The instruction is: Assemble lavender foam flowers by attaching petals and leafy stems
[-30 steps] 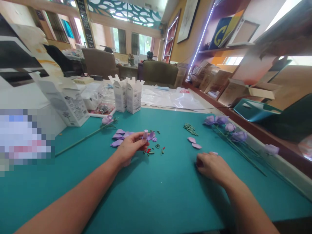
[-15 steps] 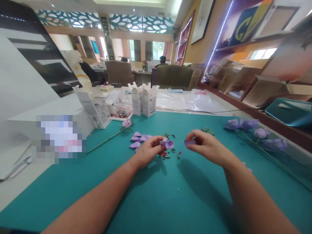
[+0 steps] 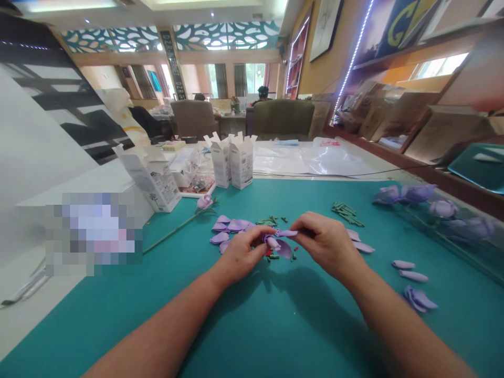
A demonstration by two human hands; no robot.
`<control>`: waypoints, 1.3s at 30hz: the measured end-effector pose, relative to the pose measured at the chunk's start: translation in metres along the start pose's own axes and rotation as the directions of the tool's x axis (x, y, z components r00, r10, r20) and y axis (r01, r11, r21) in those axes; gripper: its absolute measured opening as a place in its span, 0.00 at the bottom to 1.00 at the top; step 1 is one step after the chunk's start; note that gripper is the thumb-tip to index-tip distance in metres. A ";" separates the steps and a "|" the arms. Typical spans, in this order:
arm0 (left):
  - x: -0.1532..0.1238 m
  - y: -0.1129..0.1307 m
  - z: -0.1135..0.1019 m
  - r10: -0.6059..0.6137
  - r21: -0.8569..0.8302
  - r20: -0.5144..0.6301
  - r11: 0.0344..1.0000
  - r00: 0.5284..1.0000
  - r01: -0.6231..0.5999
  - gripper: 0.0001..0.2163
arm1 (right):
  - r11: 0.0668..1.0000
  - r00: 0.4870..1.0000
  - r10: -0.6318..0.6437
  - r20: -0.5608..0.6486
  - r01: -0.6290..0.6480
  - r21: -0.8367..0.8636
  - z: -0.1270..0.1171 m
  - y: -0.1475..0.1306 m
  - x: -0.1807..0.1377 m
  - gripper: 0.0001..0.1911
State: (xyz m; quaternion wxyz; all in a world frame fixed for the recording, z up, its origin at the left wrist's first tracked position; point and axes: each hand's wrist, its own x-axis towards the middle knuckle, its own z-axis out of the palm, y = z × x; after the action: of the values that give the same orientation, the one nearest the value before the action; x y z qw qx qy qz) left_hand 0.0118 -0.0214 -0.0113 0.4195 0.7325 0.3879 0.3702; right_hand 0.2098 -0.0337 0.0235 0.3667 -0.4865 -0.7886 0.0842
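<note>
Over the middle of the green mat [image 3: 252, 325], my left hand [image 3: 244, 253] is closed on a partly built lilac flower [image 3: 272, 242], gripping it between thumb and fingers. A broad petal sticks out below its centre. My right hand [image 3: 326, 239] pinches a lilac petal [image 3: 290, 234], whose inner end meets the flower; whether it is fastened there I cannot tell. Loose lilac petals [image 3: 221, 239] lie just left of my left hand. Small dark green and red pieces [image 3: 271, 255] are scattered on the mat beneath and behind the flower.
A finished lilac rose [image 3: 205, 202] on a green stem lies at left, several more roses [image 3: 419, 194] at right. Green sticks [image 3: 346, 212] and more petals [image 3: 413, 275] are on the right. Open white boxes [image 3: 241, 163] stand at the back. People sit far behind.
My right hand has moved in toward the left, bringing its petal up to the flower in my left hand. The view has shifted slightly, showing more petals at right.
</note>
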 end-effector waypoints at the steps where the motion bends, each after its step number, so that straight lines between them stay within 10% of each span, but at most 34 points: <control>1: 0.000 0.000 0.000 0.007 0.025 -0.002 1.000 1.000 -0.007 0.13 | 0.998 0.999 -0.034 0.024 0.035 -0.049 -0.001 -0.001 -0.001 0.07; 39: -0.002 -0.003 0.001 0.108 0.339 0.068 0.933 0.992 -0.125 0.14 | 0.940 0.981 -0.189 0.054 0.196 -0.279 0.012 -0.006 -0.010 0.13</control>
State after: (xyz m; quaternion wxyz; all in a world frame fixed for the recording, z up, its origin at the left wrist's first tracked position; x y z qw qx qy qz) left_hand 0.0107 -0.0228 -0.0147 0.2722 0.8246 0.3921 0.3038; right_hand 0.1999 -0.0423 0.0133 0.2893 -0.4533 -0.8410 -0.0594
